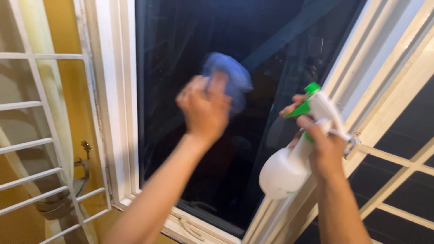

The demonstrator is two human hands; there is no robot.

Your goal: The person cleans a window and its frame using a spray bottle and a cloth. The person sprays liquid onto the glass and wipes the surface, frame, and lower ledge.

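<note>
- The left hand (204,108) is raised in front of the dark window pane (190,45), its fingers bunched closed around a blue cloth (224,77).
- The cloth sticks out above and to the right of the knuckles and lies against the glass near the middle of the pane; it is blurred, so its folds cannot be made out.
- The right hand (323,147) is wrapped around the neck of a white spray bottle (289,167), just under the sprayer head, with a finger resting on the green trigger (298,110).
- The bottle is tilted: its long axis runs from the rounded base at lower left up to the head at upper right.
- The green nozzle tip (312,87) sits at the top of the head and points up and to the left, towards the glass.
- The bottle hangs in the air in front of the right edge of the pane, overlapping the white window frame (121,135) there, and is apart from the cloth.
- A white metal grille (40,149) stands to the left of the frame, with a pale curtain (52,86) and a yellow wall behind it.
- More white bars (398,158) cross the dark opening on the right.
</note>
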